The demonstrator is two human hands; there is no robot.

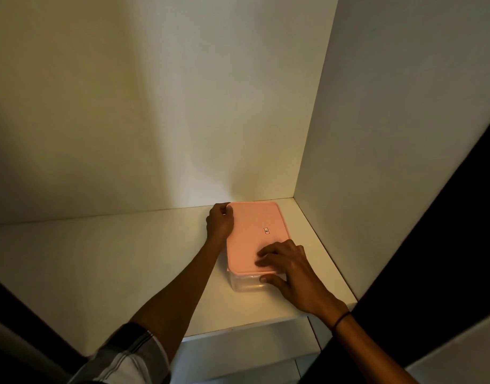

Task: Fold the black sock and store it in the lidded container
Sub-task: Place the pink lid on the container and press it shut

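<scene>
A clear plastic container (246,284) with a pink lid (255,234) stands on a white shelf, near the back right corner. The lid lies flat on the container. My left hand (220,220) curls around the lid's far left corner. My right hand (288,268) rests on the lid's near right part, fingers spread on top and thumb against the clear wall below the rim. No black sock is in sight; the container's inside looks dim through the wall and I cannot tell what it holds.
The white shelf (100,259) runs left from the container, closed in by a back wall (183,106) and a right side panel (390,134). Its front edge (252,328) lies below my arms. Dark door panels frame the lower left and right.
</scene>
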